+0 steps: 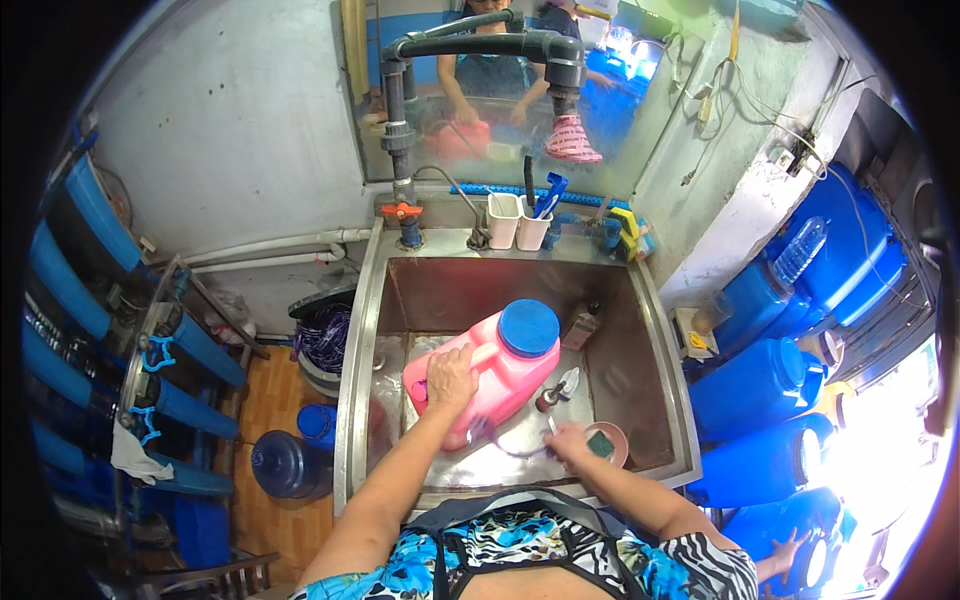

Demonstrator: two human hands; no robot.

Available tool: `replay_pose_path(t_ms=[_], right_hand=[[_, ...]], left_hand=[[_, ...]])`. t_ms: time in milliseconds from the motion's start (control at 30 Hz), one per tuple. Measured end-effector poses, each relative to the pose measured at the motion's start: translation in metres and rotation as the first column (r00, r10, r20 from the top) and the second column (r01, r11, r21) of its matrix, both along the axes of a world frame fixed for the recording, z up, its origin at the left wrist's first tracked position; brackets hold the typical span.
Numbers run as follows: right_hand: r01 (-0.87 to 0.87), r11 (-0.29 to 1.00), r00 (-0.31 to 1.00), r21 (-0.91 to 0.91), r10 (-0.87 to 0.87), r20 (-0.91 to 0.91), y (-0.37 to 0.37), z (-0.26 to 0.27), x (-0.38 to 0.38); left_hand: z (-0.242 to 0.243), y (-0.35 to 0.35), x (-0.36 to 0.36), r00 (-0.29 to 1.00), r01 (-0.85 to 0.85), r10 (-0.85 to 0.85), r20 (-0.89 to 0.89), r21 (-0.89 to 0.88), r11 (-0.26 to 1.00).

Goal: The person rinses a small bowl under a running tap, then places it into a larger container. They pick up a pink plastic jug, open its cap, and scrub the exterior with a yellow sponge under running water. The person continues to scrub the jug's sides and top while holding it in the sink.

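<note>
A pink plastic jug (517,390) with a blue screw cap (529,328) lies tilted in the stainless steel sink (637,352). My left hand (451,379) is closed around the jug's moulded handle. My right hand (568,444) grips a thin bent-handled brush (484,431), whose blurred head is close to the jug's lower side; whether it touches cannot be told. Beside my right hand, a pink bowl (617,442) holds a green scouring pad (600,445). A small dark-topped bottle (547,399) is on the sink floor, and another bottle (582,326) stands at the back wall.
White cups (503,225) with brushes stand on the sink's back ledge. A dark pipe faucet (480,46) with an orange valve (402,211) arches overhead. Blue containers (757,382) line the right, where another person's hand (791,551) rests on one. A water bottle (289,463) sits on the left floor.
</note>
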State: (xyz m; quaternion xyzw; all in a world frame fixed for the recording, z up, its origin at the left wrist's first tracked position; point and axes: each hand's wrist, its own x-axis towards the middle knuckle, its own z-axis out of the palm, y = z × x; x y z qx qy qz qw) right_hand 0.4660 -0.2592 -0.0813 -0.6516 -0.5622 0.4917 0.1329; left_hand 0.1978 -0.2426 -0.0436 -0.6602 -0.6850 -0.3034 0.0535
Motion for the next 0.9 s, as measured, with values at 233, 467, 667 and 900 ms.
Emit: replay_pose_path(t_ms=[233,467,667,900], right_hand=[[0.185,0.974,0.824,0.127,-0.084,-0.560,0.058,0.094,-0.029],[0.243,0.966,0.571,-0.084,-0.213,-0.793,0.047,0.132,-0.128],[0.018,0.996,0.705,0.082,0.045,-0.707,0.029,0.135,-0.184],[-0.215,0.905,0.706,0.368,0.405,-0.582,0.019,0.143,-0.208]], left_hand=[[0.040,-0.005,0.014,0.830,0.196,-0.265,0.491,0.189,0.962],[0.091,-0.045,0.027,0.811,0.168,-0.185,0.555,0.083,0.982],[0.112,-0.067,-0.014,0.853,-0.058,-0.074,0.517,0.235,0.970],[0.112,-0.076,-0.107,0.877,-0.274,0.072,0.475,0.371,0.887]])
